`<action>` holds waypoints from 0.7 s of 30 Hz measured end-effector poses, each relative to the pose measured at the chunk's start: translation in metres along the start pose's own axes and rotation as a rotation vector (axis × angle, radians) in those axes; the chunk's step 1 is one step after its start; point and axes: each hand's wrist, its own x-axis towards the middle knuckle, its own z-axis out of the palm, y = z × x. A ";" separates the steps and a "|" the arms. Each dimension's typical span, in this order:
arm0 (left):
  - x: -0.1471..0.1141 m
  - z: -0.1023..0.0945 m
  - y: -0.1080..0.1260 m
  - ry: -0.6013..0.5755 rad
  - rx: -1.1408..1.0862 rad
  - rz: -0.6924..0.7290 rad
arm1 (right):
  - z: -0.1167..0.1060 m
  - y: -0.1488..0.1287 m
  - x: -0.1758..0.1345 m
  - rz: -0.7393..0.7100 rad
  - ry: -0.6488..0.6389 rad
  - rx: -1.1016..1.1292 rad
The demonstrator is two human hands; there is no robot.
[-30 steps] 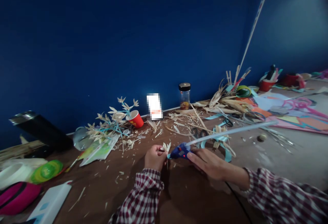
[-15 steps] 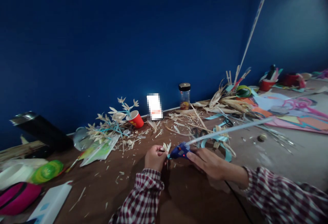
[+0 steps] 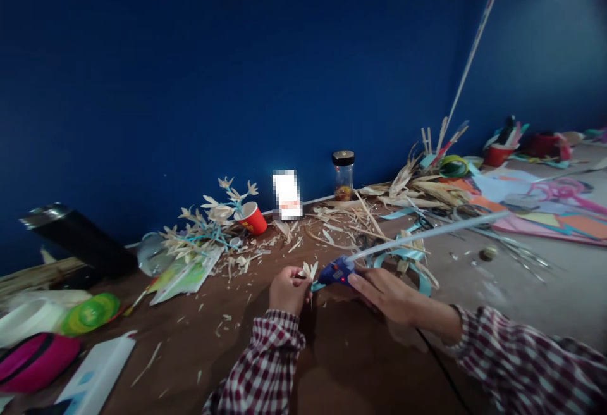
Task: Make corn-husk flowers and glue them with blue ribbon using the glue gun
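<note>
Pinched in the fingers of my left hand (image 3: 287,290) is a small pale husk flower (image 3: 310,270). My right hand (image 3: 386,295) is wrapped round a blue glue gun (image 3: 337,271) with a red light lit on its side. A long translucent glue stick (image 3: 427,234) juts from the back of the gun, up to the right. The nozzle points left and sits right by the base of the flower; whether it touches cannot be made out. A bit of light-blue material shows between nozzle and flower.
Behind my hands lie husk scraps (image 3: 332,219), a jar (image 3: 343,176) and a red paper cup (image 3: 251,218) beside finished flower stems (image 3: 203,231). Light-blue ribbon (image 3: 423,283) lies near my right hand. A black bottle (image 3: 80,241) and pink pouch (image 3: 40,361) are at left. A cord (image 3: 443,371) trails downward.
The glue gun has shifted slightly up and right, its nozzle a little farther from the flower, with more light-blue material showing there. The view has moved slightly. Both grips stay the same.
</note>
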 end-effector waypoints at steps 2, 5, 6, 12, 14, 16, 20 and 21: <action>0.000 0.000 0.000 -0.001 0.008 -0.003 | 0.001 0.002 -0.001 -0.001 -0.017 -0.002; 0.000 -0.001 0.001 -0.016 0.003 -0.006 | 0.003 0.000 0.000 0.020 -0.032 0.025; 0.000 -0.001 0.001 -0.016 0.001 -0.003 | 0.003 -0.002 0.001 0.030 -0.028 0.039; -0.002 -0.001 0.002 -0.011 -0.020 0.002 | -0.003 -0.005 -0.001 -0.046 0.024 0.026; -0.002 0.000 0.002 -0.006 -0.019 0.006 | -0.002 -0.004 -0.003 -0.029 0.024 0.025; -0.001 0.000 0.002 0.001 0.015 0.018 | 0.000 -0.004 -0.003 0.045 0.016 0.045; 0.000 -0.001 0.001 0.019 0.109 0.042 | -0.007 -0.009 -0.002 0.144 -0.010 0.060; 0.000 -0.001 0.001 0.016 0.109 0.058 | -0.012 -0.010 -0.003 0.180 -0.034 0.075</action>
